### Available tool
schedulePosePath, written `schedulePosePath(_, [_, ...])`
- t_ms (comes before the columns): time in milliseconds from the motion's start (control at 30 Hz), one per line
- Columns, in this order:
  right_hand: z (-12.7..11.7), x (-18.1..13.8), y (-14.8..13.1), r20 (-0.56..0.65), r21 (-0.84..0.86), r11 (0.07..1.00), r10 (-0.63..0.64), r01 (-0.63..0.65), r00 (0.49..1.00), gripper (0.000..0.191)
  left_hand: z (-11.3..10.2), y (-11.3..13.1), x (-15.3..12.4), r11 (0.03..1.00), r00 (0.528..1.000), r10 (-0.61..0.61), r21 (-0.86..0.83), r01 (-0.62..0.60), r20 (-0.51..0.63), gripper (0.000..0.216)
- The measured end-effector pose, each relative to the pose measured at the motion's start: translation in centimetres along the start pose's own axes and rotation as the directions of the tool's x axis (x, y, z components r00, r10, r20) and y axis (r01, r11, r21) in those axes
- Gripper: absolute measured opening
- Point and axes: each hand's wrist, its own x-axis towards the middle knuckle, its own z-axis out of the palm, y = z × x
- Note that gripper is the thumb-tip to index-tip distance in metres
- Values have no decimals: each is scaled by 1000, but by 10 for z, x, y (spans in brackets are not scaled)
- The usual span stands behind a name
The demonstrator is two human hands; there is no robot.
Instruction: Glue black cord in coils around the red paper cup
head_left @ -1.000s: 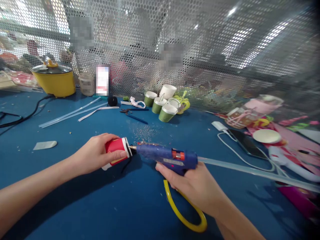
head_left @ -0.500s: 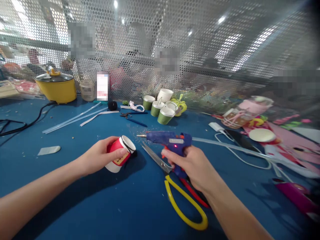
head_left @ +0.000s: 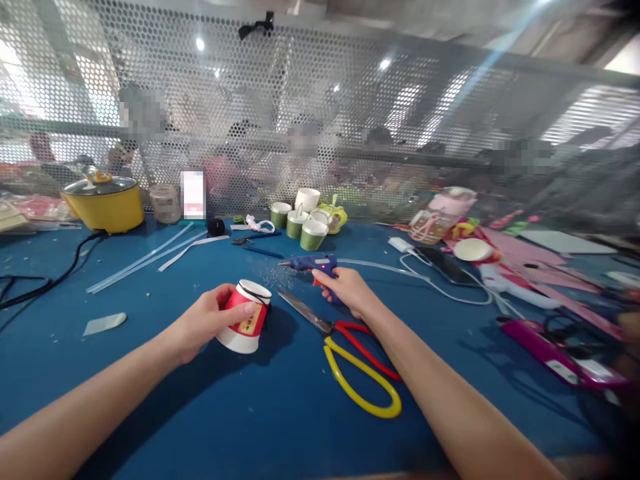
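Note:
My left hand (head_left: 213, 317) is closed around a red and white paper cup (head_left: 245, 341), its narrow end up and tilted a little, with black cord round that end. My right hand (head_left: 345, 288) grips a blue glue gun (head_left: 313, 264) by its handle, nozzle pointing left; a clear glue stick (head_left: 385, 267) trails out of its back. Between my hands lie open scissors (head_left: 327, 328) with one yellow and one red handle, the right forearm passing close to the red one. Small crumbs are scattered on the table near the nozzle.
Green and white small buckets (head_left: 313, 235), pliers (head_left: 257, 245) and glue sticks (head_left: 145, 260) lie toward the back of the blue table (head_left: 175, 413). A yellow electric pot (head_left: 107, 207) stands back left. At right are a cabled phone (head_left: 445, 265) and a magenta object (head_left: 555, 353). Perforated metal panels (head_left: 225, 100) rise behind.
My right hand has carried the glue gun forward, away from me, uncovering the scissors' red handle. The cup in my left hand has turned more upright. The camera view has tilted up and shifted right.

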Motion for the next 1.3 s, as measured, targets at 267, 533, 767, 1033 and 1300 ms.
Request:
schedulePosePath(267, [6,-9,-10,51,157,987,-24,16,998,21,-1,1,-1,993,995,84,-82,-79,50,56])
schedulePosePath(533, [9,-52,-42,322,357,934,-116,-7,939,22,0,-3,5,978,983,157,-122,-168,-94,50])
schedulePosePath(767, [10,-74,-40,300,269,957,-190,108,935,25,-1,-14,12,977,969,146,-127,-174,-200,55])
schedulePosePath(1033, [10,-83,-38,311,97,973,-229,209,923,19,1,-13,11,986,973,124,-84,-143,-195,56])
schedulePosePath(1300, [13,-91,-32,262,-117,906,-366,406,893,28,2,-13,9,990,976,86,-94,-107,-201,57])
